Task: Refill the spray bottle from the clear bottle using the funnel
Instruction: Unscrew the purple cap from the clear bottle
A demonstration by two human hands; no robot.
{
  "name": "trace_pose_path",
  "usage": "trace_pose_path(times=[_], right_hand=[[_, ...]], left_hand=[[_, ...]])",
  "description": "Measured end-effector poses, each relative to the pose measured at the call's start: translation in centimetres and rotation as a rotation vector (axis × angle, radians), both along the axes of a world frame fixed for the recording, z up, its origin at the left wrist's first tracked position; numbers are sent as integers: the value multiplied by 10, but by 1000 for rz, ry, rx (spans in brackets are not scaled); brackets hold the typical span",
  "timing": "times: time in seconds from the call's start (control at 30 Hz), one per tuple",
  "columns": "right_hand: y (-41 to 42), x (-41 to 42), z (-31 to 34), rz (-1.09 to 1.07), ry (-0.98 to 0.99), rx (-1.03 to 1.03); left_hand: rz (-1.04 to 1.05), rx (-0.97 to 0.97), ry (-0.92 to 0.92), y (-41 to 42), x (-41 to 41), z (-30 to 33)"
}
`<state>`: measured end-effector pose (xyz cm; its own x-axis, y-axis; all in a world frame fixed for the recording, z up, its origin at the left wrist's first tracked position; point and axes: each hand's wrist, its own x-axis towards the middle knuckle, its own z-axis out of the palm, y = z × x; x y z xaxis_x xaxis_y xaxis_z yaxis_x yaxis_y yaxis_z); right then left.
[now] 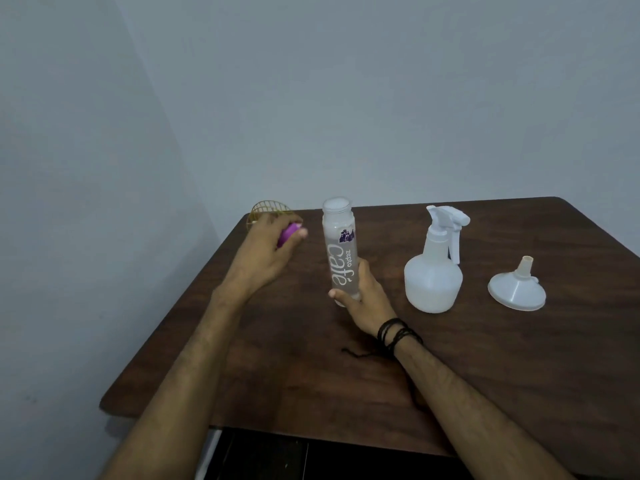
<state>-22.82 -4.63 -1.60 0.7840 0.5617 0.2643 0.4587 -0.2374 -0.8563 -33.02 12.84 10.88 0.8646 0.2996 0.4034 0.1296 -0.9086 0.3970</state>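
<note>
Clear bottle (339,254) upright, uncapped, just left of spray bottle (434,271). My right hand (363,299) wraps its lower body; left hand (266,251) farther left closes on purple cap (289,234). Funnel (517,289) right. I judge bottle light, smooth, slippery: grip mid-body.

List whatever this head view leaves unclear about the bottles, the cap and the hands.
- Purple cap: mostly covered by the left hand.
- Gold wire object: half hidden behind that hand; unidentifiable.
- Clear bottle: base hidden by the right hand; liquid level unclear.
- Spray bottle: translucent, fill level unreadable.
- Funnel: upside down, inside unseen.
</note>
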Motion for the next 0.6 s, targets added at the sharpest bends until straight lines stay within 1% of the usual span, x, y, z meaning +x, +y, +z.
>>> trace_pose_path(times=[0.1,0.17,0.2,0.3,0.37,0.47,0.53,0.6], right_hand=[[1,0,-1,-4,-13,3],[1,1,-1,-7,-20,8],[1,1,-1,-9,-26,11],[1,1,-2,-16,-33,14],[0,1,-1,-17,-39,18],[-2,2,-2,-20,-40,32],[-5,1,-3,-39,-29,30],[-9,-1,-4,-59,-34,38]], left_hand=[[143,-54,241,5,-22,-57],[204,-94,328,2,-35,-87],[226,-75,339,1,-39,-99],[269,8,293,-1,-44,-116],[268,-11,279,-2,-43,-118],[284,-98,275,-7,-40,-116],[308,-130,175,-15,-40,-113],[310,-96,-48,-26,-41,-108]])
